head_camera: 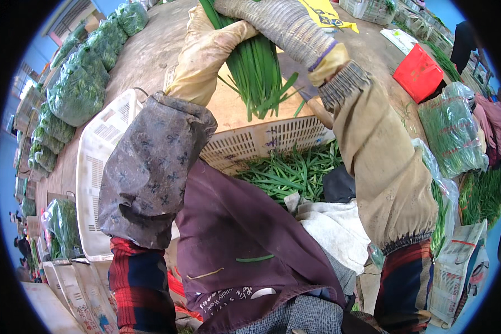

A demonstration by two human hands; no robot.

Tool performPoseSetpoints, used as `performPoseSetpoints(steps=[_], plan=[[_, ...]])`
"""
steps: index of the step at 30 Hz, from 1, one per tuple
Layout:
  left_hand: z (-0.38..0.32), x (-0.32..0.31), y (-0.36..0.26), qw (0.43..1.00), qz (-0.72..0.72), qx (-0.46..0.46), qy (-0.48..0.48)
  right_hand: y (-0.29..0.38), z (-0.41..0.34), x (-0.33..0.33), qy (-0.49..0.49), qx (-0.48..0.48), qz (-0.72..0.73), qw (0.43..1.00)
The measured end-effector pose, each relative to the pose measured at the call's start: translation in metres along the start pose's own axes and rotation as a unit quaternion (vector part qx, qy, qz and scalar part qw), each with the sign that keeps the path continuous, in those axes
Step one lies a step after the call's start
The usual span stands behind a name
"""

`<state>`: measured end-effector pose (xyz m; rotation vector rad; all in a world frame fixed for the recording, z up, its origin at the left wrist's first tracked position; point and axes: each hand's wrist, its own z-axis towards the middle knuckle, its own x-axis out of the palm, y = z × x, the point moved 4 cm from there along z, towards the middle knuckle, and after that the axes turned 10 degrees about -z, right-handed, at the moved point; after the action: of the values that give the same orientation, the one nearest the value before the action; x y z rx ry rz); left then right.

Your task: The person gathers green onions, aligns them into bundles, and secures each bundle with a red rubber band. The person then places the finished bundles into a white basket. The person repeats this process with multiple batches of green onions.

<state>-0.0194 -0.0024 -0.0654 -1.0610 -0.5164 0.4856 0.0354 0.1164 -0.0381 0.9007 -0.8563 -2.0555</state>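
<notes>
A bundle of long flat green leaves [256,75] hangs with its cut-looking ends towards me, over a crate topped by a tan board [234,104]. My left hand [217,54], in a stained yellowish glove, is closed around the bundle, one part crossing its front. Over the bundle's upper part lies my right hand [271,25], in a grey knitted glove with a yellow one beneath at the wrist. The picture's top edge cuts off the right fingers. Below the board, a heap of loose green leaves [292,171] lies between the crate and my purple apron [242,234].
A white plastic crate [108,125] stands at my left. Bagged greens [77,87] line the far left. On the right are a red bag [419,73], a plastic-wrapped bundle of greens [451,129] and another crate [453,267]. A white cloth [338,234] lies by my lap.
</notes>
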Motion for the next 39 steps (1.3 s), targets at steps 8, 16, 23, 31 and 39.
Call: performPoseSetpoints(steps=[8, 16, 23, 31, 39], plan=[[0.027, -0.015, 0.021, 0.997, -0.037, -0.010, 0.061, -0.033, 0.043, 0.005, 0.086, 0.003, -0.317, 0.944], [0.059, 0.007, -0.028, 0.991, 0.067, 0.118, 0.022, 0.026, 0.043, -0.016, 0.150, -0.008, -0.221, 0.964], [0.059, 0.014, -0.034, 0.991, 0.052, 0.071, -0.097, 0.057, 0.028, -0.023, 0.082, -0.058, -0.476, 0.873], [0.066, -0.027, -0.035, 0.976, 0.083, 0.022, -0.202, 0.013, -0.039, -0.089, -0.120, 0.027, -0.417, 0.901], [0.057, -0.018, -0.016, 0.954, 0.265, 0.029, -0.139, -0.041, -0.143, -0.100, -0.087, 0.187, -0.299, 0.932]])
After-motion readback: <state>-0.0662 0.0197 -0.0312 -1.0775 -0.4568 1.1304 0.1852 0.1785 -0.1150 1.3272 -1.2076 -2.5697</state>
